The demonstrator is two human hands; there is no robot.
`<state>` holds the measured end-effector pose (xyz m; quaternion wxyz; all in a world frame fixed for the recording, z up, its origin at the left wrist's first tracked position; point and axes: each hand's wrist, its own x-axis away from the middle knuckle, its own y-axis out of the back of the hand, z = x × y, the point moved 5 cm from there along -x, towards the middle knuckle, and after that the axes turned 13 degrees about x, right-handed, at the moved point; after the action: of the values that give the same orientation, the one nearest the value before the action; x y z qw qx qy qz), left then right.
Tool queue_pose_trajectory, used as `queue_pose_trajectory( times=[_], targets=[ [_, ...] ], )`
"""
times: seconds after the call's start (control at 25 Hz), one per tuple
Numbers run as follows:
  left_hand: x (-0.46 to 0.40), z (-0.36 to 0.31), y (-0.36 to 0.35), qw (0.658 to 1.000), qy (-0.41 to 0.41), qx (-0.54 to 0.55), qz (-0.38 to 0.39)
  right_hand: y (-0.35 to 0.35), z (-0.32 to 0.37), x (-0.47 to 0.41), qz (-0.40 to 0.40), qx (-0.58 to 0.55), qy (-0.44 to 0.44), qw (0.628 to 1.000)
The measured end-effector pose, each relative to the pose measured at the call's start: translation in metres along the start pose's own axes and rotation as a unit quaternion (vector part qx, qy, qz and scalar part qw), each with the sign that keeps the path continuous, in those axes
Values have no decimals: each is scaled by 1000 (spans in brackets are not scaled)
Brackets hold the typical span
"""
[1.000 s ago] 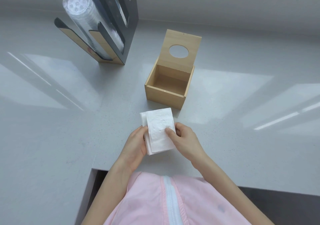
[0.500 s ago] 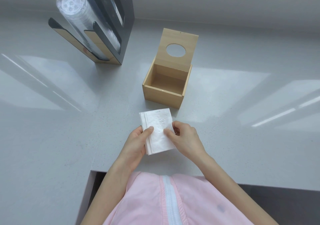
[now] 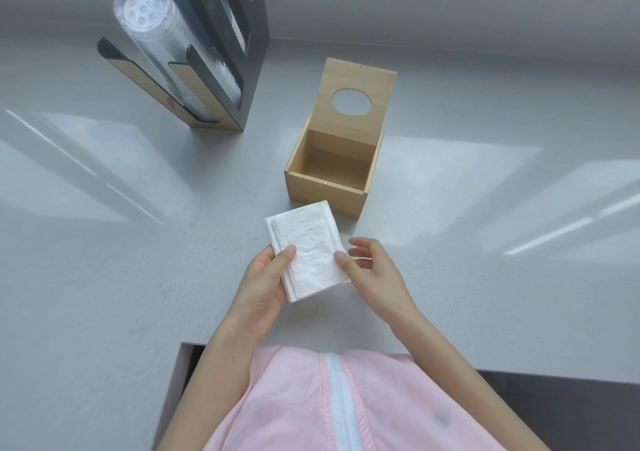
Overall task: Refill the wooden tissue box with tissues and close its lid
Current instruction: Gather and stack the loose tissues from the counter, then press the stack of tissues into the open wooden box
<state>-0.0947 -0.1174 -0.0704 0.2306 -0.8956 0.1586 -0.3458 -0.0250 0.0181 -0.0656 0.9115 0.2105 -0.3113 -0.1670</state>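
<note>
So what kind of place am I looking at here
Probably a café or drinks service counter: a black rack holds a stack of clear plastic lids, and a wooden tissue box stands open on a pale grey counter.

Single head-worn wide-angle view, looking forward and steeply down from close above the pale grey speckled table [image 3: 104, 277]; edges bow outward. Wearer's pink zip-front garment [image 3: 311, 402] fills the bottom of the frame.

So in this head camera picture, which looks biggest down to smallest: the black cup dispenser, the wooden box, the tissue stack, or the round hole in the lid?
1. Black cup dispenser, though wide-angle stretch may exaggerate it.
2. Wooden tissue box with its raised lid.
3. Tissue stack; nearer the camera, so likely flattered.
4. Round hole.
</note>
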Motion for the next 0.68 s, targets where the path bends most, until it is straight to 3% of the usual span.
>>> queue_pose_trajectory(
  times=[0.16, 0.24, 0.48, 0.68],
  targets=[
    [0, -7, -11, 999, -47, 10, 15, -19, -1, 6, 157, -192, -46, 968],
    [0, -6, -14, 998, -61, 23, 22, -24, 2, 9, 182, -235, -36, 954],
    [-2, -15, -4, 997, -68, 26, 11, -2, -1, -1, 95, -193, -21, 976],
    [-11, -26, 1, 993, -75, -89, -23, 22, 5, -8, 41, -129, 18, 991]
  ],
)
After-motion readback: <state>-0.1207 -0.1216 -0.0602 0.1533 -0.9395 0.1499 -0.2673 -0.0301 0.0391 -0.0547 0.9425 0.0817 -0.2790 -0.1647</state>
